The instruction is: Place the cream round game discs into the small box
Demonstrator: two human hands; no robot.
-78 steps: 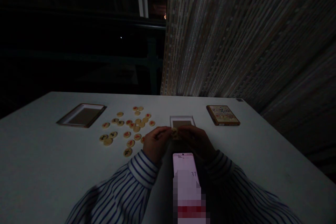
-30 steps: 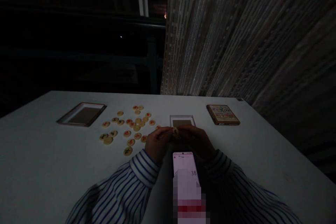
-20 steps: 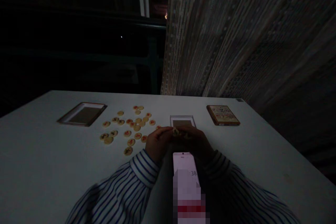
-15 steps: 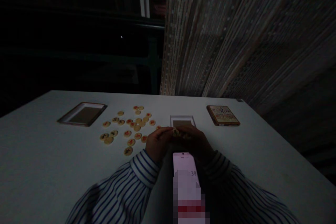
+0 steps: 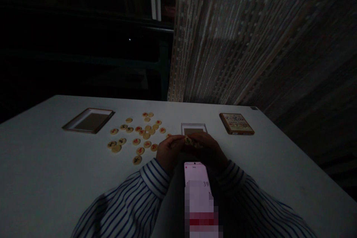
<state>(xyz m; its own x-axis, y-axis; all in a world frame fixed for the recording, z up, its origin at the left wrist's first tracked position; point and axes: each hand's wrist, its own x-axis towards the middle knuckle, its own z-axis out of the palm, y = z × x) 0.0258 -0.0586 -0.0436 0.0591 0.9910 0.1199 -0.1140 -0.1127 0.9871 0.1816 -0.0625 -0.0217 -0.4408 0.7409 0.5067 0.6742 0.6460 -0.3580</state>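
Both forearms, in striped sleeves (image 5: 122, 204), reach forward from the lower edge and angle inward over the table (image 5: 55, 171). Left hand (image 5: 169, 151) and right hand (image 5: 210, 150) meet at the fingertips, knuckles outward, fingers bent; together they grasp a round piece (image 5: 188, 141) bearing a dark mark, above the near end of a small white tray (image 5: 182, 130). Paler shapes under the right fingers may be further pieces; too dark to count. Thumbs and palms lie in shadow, and the share of grip per hand is hard to judge. The tray's near part is hidden by the hands. A phone (image 5: 195, 173) lies just below them, its lower screen pixelated. Scattered pieces (image 5: 146, 136) lie to the left, one partly covered by the left hand. Sleeves are cut off at the bottom edge; background left very dark, details unreadable.
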